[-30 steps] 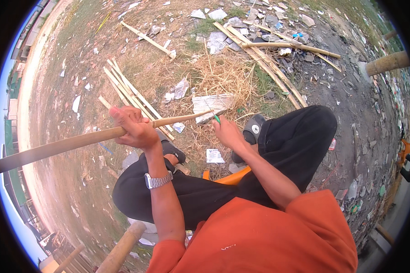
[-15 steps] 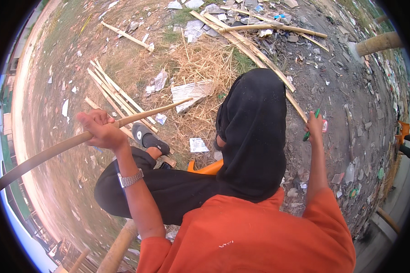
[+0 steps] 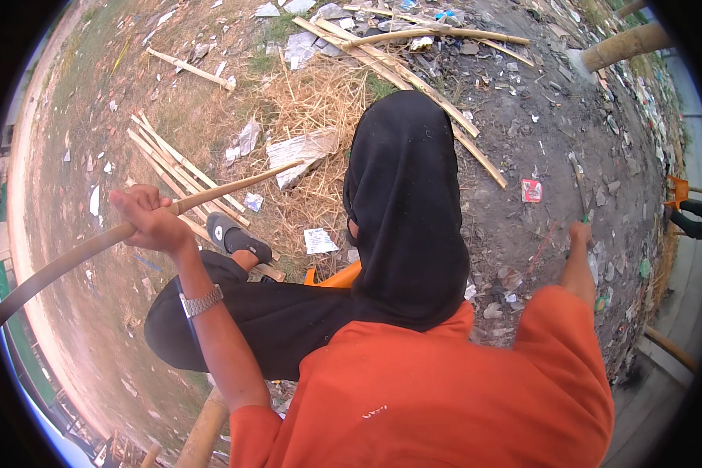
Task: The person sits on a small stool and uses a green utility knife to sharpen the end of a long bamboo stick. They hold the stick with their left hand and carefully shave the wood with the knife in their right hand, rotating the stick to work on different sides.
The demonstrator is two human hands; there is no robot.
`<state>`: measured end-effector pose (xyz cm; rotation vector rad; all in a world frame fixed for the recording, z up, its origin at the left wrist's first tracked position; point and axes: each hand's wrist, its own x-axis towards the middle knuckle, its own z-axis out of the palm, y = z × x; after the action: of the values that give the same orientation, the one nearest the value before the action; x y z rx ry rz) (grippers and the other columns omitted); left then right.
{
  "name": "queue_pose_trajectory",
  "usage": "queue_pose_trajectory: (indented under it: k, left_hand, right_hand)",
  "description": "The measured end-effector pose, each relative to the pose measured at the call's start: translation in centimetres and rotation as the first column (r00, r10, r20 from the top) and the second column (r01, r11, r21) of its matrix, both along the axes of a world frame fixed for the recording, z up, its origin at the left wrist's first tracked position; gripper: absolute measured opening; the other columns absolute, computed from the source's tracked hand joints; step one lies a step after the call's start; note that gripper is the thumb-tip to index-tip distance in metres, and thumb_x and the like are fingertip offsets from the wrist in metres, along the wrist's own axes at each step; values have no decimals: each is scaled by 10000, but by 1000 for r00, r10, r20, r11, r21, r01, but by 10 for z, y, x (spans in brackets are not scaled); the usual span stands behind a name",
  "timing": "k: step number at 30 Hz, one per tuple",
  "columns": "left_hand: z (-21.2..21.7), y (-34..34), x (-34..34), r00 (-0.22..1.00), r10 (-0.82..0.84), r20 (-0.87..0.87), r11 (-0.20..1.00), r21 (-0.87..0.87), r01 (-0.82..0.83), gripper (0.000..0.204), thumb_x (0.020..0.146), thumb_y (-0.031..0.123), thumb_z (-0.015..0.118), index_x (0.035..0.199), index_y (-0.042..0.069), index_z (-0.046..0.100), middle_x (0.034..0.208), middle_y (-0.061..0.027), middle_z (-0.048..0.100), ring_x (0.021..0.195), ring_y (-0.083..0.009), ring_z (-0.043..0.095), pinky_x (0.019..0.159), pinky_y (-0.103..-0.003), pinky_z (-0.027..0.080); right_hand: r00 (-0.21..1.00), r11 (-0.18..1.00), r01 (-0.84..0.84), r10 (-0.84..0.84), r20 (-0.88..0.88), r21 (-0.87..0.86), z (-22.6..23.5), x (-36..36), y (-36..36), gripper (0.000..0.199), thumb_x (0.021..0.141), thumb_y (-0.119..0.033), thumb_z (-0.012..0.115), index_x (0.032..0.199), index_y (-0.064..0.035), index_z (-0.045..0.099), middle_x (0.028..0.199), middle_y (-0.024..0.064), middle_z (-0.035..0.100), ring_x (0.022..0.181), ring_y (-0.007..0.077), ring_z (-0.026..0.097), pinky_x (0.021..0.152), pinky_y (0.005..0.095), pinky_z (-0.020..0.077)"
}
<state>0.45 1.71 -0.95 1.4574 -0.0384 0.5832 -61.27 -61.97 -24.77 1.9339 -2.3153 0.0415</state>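
My left hand [image 3: 145, 221] is closed round a long bamboo strip [image 3: 238, 185], which runs from the left edge of the view to a narrow tip near the straw. Out to the right, my right hand [image 3: 579, 234] grips a knife [image 3: 578, 178] by its green handle. The knife's thin blade points away from me, over the dark ground and apart from the strip. My bent knee in black cloth rises between the two hands. Beside my left foot lie several split bamboo strips [image 3: 181, 161].
Longer bamboo slats [image 3: 398, 72] lie across the far ground, with a curved bamboo piece [image 3: 437, 33] over them. Straw [image 3: 320, 97] and a pale slab [image 3: 303, 156] lie ahead. A thick bamboo pole [image 3: 628, 47] stands far right. An orange seat [image 3: 338, 275] shows beneath me.
My right hand has swung outward to the right with the knife, away from my knee. My left hand keeps its hold on the bamboo strip. The whole view has shifted slightly.
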Motion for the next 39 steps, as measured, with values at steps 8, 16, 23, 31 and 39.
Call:
queue_pose_trajectory:
  k: [8, 16, 23, 31, 39]
  left_hand:
    - [9, 5, -1, 999, 33, 36, 998, 43, -34, 460, 991, 326, 443, 600, 140, 289, 546, 28, 323, 495, -64, 320, 405, -204, 275]
    - [-1, 1, 2, 1000, -15, 20, 998, 67, 14, 474, 989, 351, 441, 601, 148, 259, 537, 27, 303, 494, -67, 288, 430, -206, 263]
    - [1, 10, 2, 1000, 8, 13, 999, 50, -8, 482, 992, 353, 429, 593, 145, 257, 527, 24, 303, 484, -63, 275, 422, -205, 264]
    - [-2, 17, 5, 999, 6, 53, 1000, 26, -7, 515, 999, 310, 414, 540, 121, 277, 505, 18, 326, 450, -59, 319, 381, -191, 283]
    - [-1, 17, 4, 997, -23, 77, 999, 46, 19, 517, 997, 328, 419, 542, 106, 313, 507, 16, 334, 450, -67, 341, 386, -207, 303]
  right_hand:
    - [992, 933, 88, -113, 52, 350, -28, -12, -63, 471, 788, -274, 536, 1167, -1, 592, 1209, 216, 583, 1126, 378, 548, 950, 443, 417]
    - [981, 814, -43, -76, 180, 579, -82, -72, -85, 444, 814, -188, 485, 1206, 3, 567, 1185, 202, 586, 1098, 344, 550, 942, 438, 416]
    - [973, 818, -46, -93, 211, 573, -52, -48, -97, 403, 832, -176, 471, 1189, -5, 549, 1138, 185, 580, 1039, 334, 558, 908, 436, 432]
    - [865, 857, 68, -306, 398, 511, 3, -20, -94, 334, 853, -189, 470, 1133, -18, 533, 1058, 161, 569, 958, 307, 569, 850, 424, 460]
    - [503, 849, 174, -512, 697, 498, 27, 24, -74, 269, 874, -202, 468, 1077, -32, 518, 978, 136, 559, 877, 279, 579, 791, 412, 488]
